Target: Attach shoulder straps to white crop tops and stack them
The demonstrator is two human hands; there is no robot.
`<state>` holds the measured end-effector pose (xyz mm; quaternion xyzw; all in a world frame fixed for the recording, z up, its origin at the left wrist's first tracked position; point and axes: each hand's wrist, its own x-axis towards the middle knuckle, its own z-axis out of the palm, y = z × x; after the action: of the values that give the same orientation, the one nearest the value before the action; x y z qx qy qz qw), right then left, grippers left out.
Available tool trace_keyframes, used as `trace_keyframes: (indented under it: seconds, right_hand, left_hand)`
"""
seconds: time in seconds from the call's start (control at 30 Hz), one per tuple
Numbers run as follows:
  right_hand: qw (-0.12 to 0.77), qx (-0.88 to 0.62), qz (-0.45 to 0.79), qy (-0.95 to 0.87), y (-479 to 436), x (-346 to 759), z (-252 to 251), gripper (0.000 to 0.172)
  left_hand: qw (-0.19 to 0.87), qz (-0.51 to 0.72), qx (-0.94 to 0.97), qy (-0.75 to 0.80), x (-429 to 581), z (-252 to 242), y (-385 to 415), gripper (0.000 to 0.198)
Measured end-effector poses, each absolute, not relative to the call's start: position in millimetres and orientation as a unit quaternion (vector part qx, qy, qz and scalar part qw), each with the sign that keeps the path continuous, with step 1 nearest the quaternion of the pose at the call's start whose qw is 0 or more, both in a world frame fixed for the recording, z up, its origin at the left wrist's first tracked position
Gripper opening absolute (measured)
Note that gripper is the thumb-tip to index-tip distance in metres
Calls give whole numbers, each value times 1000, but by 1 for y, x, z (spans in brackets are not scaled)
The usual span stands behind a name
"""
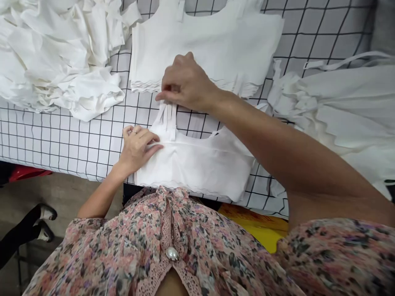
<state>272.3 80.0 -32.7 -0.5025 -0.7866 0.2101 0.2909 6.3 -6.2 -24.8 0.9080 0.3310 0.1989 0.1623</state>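
Note:
A white cropped camisole lies flat along the table's front edge, its wavy hem toward me. My left hand is closed at its upper left edge, thumb and fingers pinching the fabric by the base of a strap. My right hand reaches across and pinches the top end of that shoulder strap, pulled up away from me. Just beyond lies a neat stack of similar white tops, their hems layered; my right hand hovers over its lower edge. The right forearm covers part of the camisole's right side.
A loose heap of white garments fills the table's back left. More white garments with straps lie at the right. The tablecloth is white with a black grid. Below the edge are something yellow and another person's shoes.

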Motion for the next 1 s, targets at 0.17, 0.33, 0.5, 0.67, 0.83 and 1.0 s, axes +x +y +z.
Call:
trace_keyframes:
  seconds: [0.17, 0.33, 0.5, 0.67, 0.83, 1.0]
  right_hand:
    - [360, -578, 122, -722, -10, 290, -4, 31]
    - [233, -595, 61, -767, -163, 275, -15, 74]
    - [59, -691, 141, -706, -254, 282, -44, 77]
    - [54, -722, 175, -667, -268, 303, -39, 65]
    - [95, -708, 137, -686, -237, 265, -24, 73]
    - [131, -666, 140, -721, -212, 227, -36, 79]
  left_hand:
    - [162, 247, 912, 285, -6, -12, -34, 18]
    - [204, 215, 937, 186, -26, -15, -69, 49]
    - [229, 194, 940, 163, -56, -30, -63, 23]
    - [240, 133, 939, 206, -74, -17, -53, 15]
    - [241, 184, 931, 201, -42, -2, -67, 39]
    - [178, 124, 942, 258, 1, -24, -90, 59]
